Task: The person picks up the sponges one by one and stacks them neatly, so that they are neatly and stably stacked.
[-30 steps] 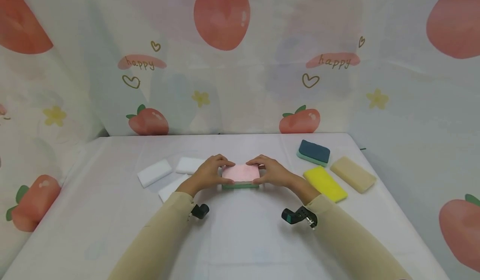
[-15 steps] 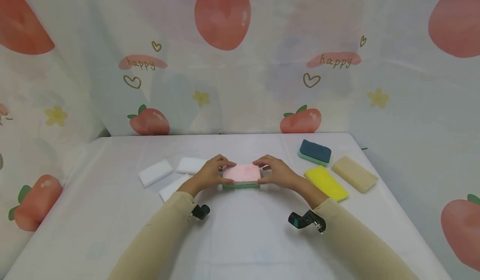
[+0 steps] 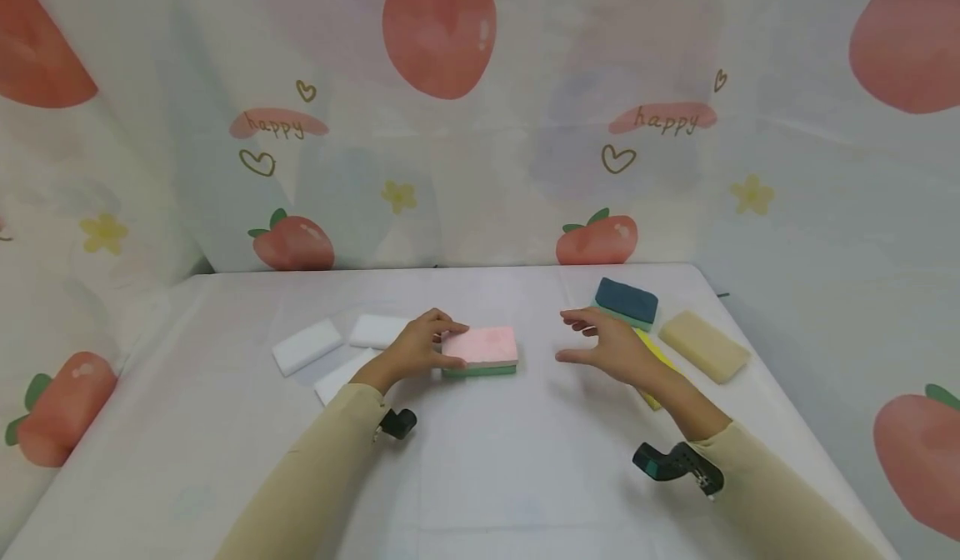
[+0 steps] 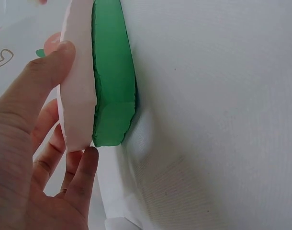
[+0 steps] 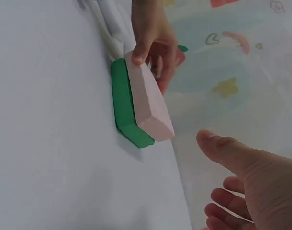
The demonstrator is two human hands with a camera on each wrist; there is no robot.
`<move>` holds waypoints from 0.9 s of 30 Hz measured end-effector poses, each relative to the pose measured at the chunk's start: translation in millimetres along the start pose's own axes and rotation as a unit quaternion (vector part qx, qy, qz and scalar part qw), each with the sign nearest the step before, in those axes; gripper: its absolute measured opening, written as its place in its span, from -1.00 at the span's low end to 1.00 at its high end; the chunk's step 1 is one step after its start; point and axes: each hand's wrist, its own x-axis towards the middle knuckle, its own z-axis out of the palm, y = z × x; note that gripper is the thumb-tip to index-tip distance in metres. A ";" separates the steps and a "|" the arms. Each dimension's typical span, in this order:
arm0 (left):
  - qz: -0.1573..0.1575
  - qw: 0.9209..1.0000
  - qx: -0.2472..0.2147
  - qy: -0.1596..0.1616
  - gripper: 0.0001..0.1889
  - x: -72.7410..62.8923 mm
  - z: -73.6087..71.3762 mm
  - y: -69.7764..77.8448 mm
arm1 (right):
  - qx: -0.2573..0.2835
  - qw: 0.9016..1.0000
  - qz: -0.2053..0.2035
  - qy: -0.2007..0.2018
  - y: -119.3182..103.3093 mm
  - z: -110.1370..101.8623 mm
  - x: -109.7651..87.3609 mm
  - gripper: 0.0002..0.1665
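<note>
A pink sponge (image 3: 480, 345) lies flat on top of a green sponge (image 3: 491, 371) in the middle of the table, seen side-on in the left wrist view. My left hand (image 3: 417, 343) grips the pink sponge's left end, thumb at the near edge and fingers at the far edge. To the right, my right hand (image 3: 618, 347) is raised off the stack with thumb and fingers apart and nothing in it. It partly covers a yellow sponge (image 3: 649, 400) in the head view.
Several white sponge blocks (image 3: 307, 347) lie left of the stack, one partly behind my left arm. At the right stand a dark blue sponge (image 3: 627, 298) with a light green underside and a beige sponge (image 3: 705, 347). A printed cloth (image 3: 510, 185) rises behind the table.
My right hand has let go of the pink sponge's right end and moved right, over the yellow sponge. My left hand and the stacked sponges have stayed put.
</note>
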 end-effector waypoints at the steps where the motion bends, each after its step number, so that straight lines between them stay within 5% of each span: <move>1: 0.000 1.000 0.000 0.001 -0.37 -0.1 0.0 -0.1 | -0.005 1.000 0.006 0.007 2.3 -3.5 -2.7 -0.17; 11: -0.005 1.000 -0.016 0.003 -0.38 0.2 1.3 -0.2 | -0.057 0.990 0.082 0.095 22.3 -31.4 -30.8 -0.04; 27: -0.004 1.000 0.001 -0.002 -0.36 1.7 1.8 -1.7 | -0.064 0.978 0.178 0.082 57.7 -42.8 -75.9 0.14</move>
